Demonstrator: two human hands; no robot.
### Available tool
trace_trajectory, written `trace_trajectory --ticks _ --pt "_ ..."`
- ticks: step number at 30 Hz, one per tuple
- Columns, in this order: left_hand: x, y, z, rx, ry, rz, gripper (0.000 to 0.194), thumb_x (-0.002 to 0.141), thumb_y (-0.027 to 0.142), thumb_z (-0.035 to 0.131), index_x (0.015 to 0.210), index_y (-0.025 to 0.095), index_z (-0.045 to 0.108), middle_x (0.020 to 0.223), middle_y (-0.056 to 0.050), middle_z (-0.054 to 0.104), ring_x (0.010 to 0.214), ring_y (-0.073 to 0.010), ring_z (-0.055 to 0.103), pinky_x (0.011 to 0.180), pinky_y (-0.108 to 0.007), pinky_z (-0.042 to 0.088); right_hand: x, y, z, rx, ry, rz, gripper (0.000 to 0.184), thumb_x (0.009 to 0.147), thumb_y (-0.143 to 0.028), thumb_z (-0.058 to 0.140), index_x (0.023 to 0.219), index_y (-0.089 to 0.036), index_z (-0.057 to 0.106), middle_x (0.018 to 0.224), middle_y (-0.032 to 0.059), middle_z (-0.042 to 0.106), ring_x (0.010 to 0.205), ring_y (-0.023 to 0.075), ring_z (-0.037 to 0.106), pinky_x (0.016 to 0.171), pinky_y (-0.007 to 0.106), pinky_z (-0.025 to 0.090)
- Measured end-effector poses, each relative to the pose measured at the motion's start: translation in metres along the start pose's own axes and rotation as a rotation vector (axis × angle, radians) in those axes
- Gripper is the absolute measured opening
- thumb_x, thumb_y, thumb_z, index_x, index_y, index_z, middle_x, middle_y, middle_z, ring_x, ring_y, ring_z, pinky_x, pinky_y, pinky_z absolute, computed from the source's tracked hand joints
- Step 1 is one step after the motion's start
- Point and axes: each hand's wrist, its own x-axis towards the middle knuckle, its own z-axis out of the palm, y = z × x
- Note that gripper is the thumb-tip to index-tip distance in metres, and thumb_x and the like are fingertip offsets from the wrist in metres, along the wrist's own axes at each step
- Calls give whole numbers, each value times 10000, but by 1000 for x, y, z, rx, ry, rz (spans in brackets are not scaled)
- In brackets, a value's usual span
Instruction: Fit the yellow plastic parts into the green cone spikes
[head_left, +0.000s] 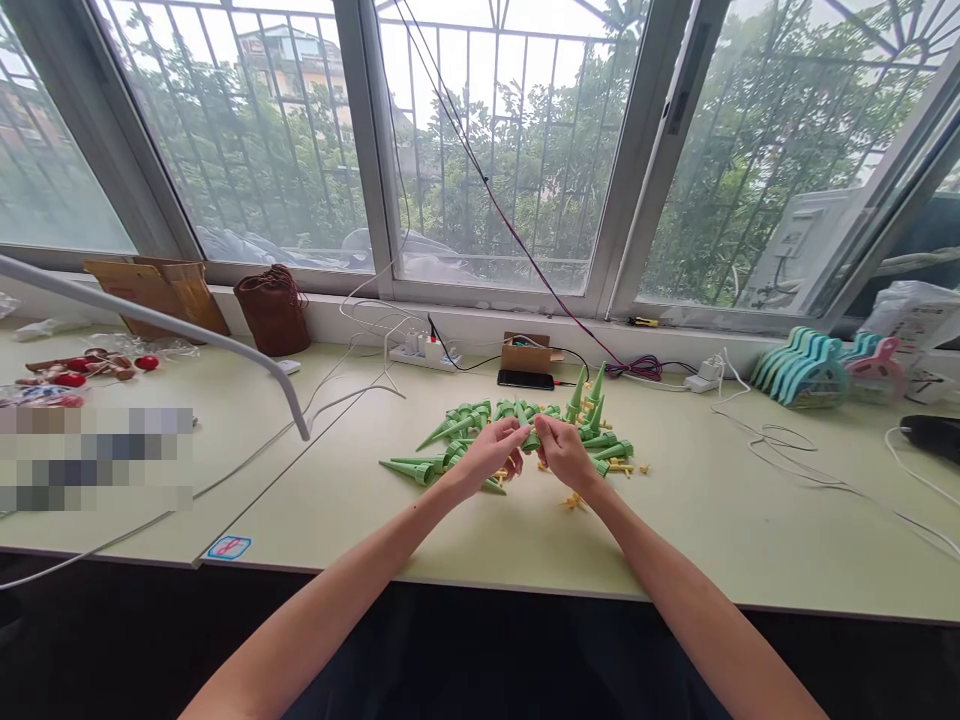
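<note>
A green plastic plant watering spike (530, 442) is held between my two hands above the middle of the table, its pointed end up and away from me. My left hand (492, 452) grips it from the left, thumb and fingers closed around its side. From the right, my right hand (566, 455) pinches its wide end. Whether a small part is between the right fingers is hidden. More green spikes (416, 468) lie around and behind my hands, and several stand upright (596, 412). Small yellow plastic pieces (574, 502) are scattered among them.
Behind the pile lie a phone (525, 380) and a small cardboard box (526, 354). A power strip (426, 350) and cables run along the sill. Teal hangers (802, 368) stand right; a brown pouch (271, 312) and grey curved tube (225, 345) are left.
</note>
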Motion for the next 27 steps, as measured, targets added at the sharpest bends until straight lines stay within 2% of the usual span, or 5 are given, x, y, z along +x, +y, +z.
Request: trace_trajectory --ticks 3,11,18,27 --pt "-2 2 0 27 11 22 424 785 554 593 744 192 375 615 57 442 458 -82 532 377 -183 390 0 1 0 5 -10 0 445 960 -504 333 639 -202 390 457 -41 419 410 98 388 446 234 303" --pt "-5 2 1 151 42 119 390 786 534 594 827 198 401 733 47 436 461 -62 527 366 -178 405 1 3 0 9 -13 8 445 958 -506 337 634 -203 380 454 -44 387 412 100 371 438 237 279" --pt "-1 -5 -1 223 74 183 353 779 492 609 830 193 427 876 4 500 489 -50 531 381 -179 428 0 3 -1 -3 -25 17 451 958 -508 336 630 -202 392 449 -38 402 424 106 371 445 243 284" --pt "-2 -7 -2 392 129 275 236 821 404 566 831 185 479 778 8 517 482 -57 490 409 -184 422 1 3 -1 7 -30 19 468 955 -508 343 618 -196 431 472 -25 443 435 110 388 454 249 302"
